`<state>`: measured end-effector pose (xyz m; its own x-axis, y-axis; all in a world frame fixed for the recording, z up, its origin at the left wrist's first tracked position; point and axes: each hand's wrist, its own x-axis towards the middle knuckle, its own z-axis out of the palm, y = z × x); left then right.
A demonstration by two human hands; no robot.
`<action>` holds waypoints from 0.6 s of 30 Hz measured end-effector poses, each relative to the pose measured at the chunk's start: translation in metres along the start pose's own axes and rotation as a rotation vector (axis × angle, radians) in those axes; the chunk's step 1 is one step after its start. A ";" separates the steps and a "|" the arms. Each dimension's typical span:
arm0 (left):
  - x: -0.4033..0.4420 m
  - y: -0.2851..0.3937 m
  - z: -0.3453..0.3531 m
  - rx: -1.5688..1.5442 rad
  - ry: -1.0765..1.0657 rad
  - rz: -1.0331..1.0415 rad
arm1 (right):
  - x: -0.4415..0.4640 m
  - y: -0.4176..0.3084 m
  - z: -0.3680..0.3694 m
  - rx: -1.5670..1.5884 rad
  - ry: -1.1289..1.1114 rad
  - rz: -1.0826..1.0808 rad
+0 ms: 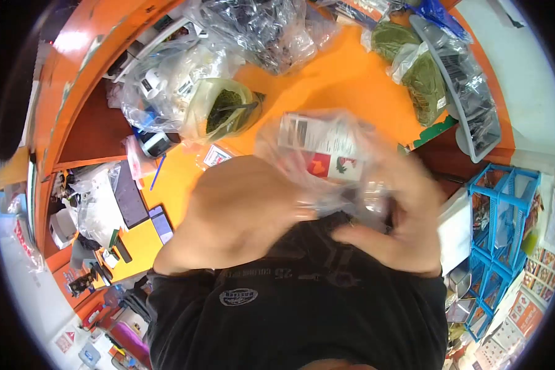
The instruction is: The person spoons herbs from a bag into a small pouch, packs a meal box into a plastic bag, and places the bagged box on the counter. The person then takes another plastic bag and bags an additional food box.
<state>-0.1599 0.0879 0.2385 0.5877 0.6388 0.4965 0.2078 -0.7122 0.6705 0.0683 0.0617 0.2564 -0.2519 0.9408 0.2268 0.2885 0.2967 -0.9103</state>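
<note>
One clear bag (320, 139), judged light, limp and slippery, best gripped at its near end, was positioned over the table (327, 74) between the spread right hand (413, 209) and left hand (240, 209), the latter's finger closure indeterminable.

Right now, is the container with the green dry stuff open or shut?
Open. The mouth of the container is uncovered, the green stuff inside can be seen, and a dark handle rests there.

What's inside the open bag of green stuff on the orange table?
Inside the open bag: loose green flakes, plus a dark handle. The handle's far end and anything beneath the flakes' surface are hidden.
</note>
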 end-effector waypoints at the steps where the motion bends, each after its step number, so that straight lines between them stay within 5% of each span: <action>1: -0.002 0.006 -0.003 0.063 -0.021 0.006 | 0.005 -0.004 0.013 -0.080 -0.127 0.017; 6: -0.005 0.004 -0.028 0.245 -0.190 -0.208 | 0.007 -0.001 0.033 -0.090 -0.265 -0.003; 7: -0.016 -0.014 -0.017 0.251 -0.400 -0.374 | 0.007 -0.001 0.038 -0.102 -0.324 -0.073; 10: -0.072 -0.116 0.071 0.243 -0.517 -0.231 | 0.010 0.005 0.068 -0.021 -0.437 -0.298; 12: -0.069 -0.128 0.097 0.265 -0.642 -0.206 | 0.025 0.013 0.091 -0.027 -0.441 -0.410; 16: -0.025 -0.100 0.095 -0.160 -1.096 -0.530 | 0.082 0.089 0.109 -0.021 -0.447 -0.029; 18: -0.028 -0.107 0.100 -0.441 -1.072 -0.619 | 0.090 0.129 0.109 -0.078 -0.372 -0.021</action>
<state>-0.1204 0.1169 0.0978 0.8555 0.1313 -0.5008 0.5141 -0.1014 0.8517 -0.0180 0.1668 0.1213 -0.5724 0.8149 0.0910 0.3456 0.3405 -0.8744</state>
